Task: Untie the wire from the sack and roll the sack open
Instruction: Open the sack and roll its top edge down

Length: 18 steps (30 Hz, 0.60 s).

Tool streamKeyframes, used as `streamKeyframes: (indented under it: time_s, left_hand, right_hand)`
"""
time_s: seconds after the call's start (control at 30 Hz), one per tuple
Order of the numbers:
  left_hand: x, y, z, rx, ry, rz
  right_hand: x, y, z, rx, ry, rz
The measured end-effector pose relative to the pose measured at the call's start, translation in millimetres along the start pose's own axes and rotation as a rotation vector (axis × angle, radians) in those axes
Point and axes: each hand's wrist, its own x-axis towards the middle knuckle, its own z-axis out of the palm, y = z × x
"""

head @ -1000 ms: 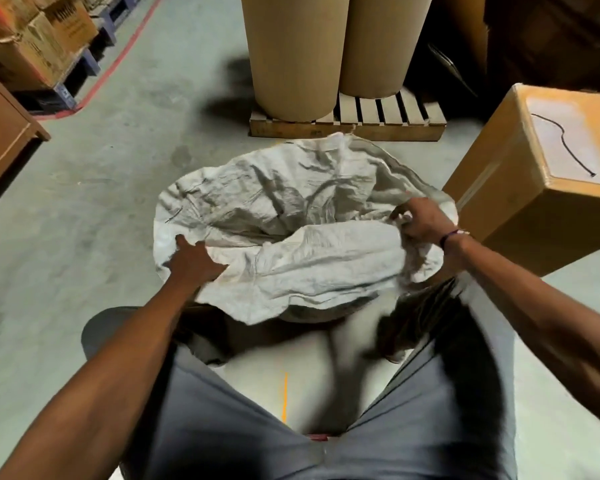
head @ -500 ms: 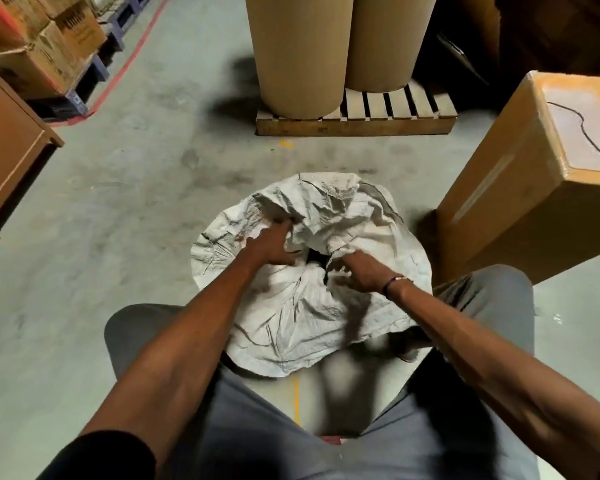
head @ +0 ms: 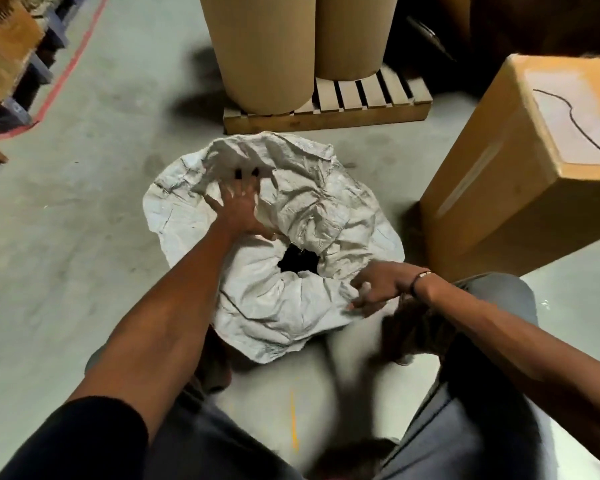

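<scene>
The white woven sack [head: 312,206] stands crumpled on the concrete floor between my knees. Its top is bunched around a small dark opening [head: 297,260]. My left hand [head: 239,211] lies spread on the sack's far left side, with the fingertips tucked under a fold of cloth. At the near right rim, the fingers of my right hand [head: 374,287] curl round the sack's edge. A black wire [head: 570,121] lies loose on top of the cardboard box to the right, away from both hands.
A large cardboard box [head: 506,188] stands close to the sack's right side. Two tall cardboard drums [head: 267,53] sit on a wooden pallet [head: 326,119] just behind it. Stacked boxes on pallets [head: 7,57] and a red floor line [head: 66,74] are far left.
Both hands left the sack's middle. The left went to the far left side, the right to the near right rim. The dark opening between them now shows wider.
</scene>
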Motion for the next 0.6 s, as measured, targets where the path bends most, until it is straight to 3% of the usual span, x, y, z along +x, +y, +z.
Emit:
streamKeyframes:
  time_s: [0.17, 0.23, 0.3, 0.43, 0.5, 0.6]
  left_hand:
    - [9, 4, 35, -0.001, -0.017, 0.020]
    - [8, -7, 55, -0.045, -0.008, 0.051]
    - [8, -21, 74, -0.106, 0.041, 0.086]
    - [-9, -41, 96, -0.154, 0.212, 0.193]
    - [-32, -42, 95, -0.184, 0.258, 0.166]
    - [-72, -34, 93, -0.175, 0.249, -0.046]
  right_hand:
    - [21, 9, -21, 0.372, 0.658, 0.024]
    - [37, 5, -17, 0.439, 0.837, 0.069]
    - [58, 1, -13, 0.522, 0.801, 0.109]
    - [101, -2, -4, 0.536, 0.569, 0.242]
    - [120, -4, 4, 0.417, 0.481, 0.280]
    - [135, -9, 10, 0.283, 0.521, 0.313]
